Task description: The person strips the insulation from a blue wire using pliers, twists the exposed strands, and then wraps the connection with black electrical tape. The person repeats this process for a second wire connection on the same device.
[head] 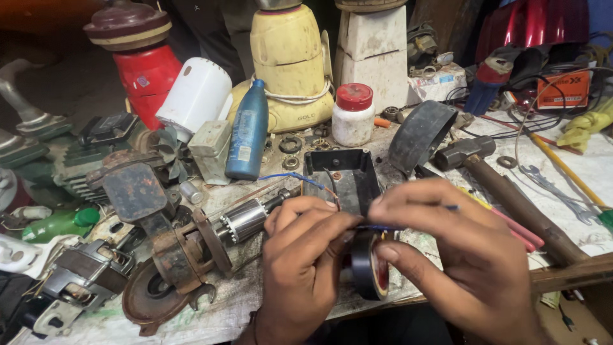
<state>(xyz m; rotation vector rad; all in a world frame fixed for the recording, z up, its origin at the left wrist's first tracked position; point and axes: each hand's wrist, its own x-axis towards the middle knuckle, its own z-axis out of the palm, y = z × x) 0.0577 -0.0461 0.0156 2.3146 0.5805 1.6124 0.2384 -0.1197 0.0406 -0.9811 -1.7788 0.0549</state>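
Cluttered with motor parts, bottles and tools, your bench (447,246) spreads out beyond both hands. You have your left hand (300,268) and right hand (460,255) drawn close together, fingertips nearly meeting, both pinched on a blue wire (377,227) at the spot where the tape roll (369,265) hangs just under them. The roll sits between your hands, held up against your right thumb, so the taping looks to be underway rather than finished: I can't see how many turns are on the joint, since your fingers cover it. The wire's far end runs away from your left fingers, up to the black box (341,176) just beyond them, with bare copper strands showing there. Left of your left hand lies a rotor (246,218) on a rusty frame; beyond your right hand, well apart, rests a hammer (504,191). Judging by this, the wrap is still to be completed and the tape torn off.
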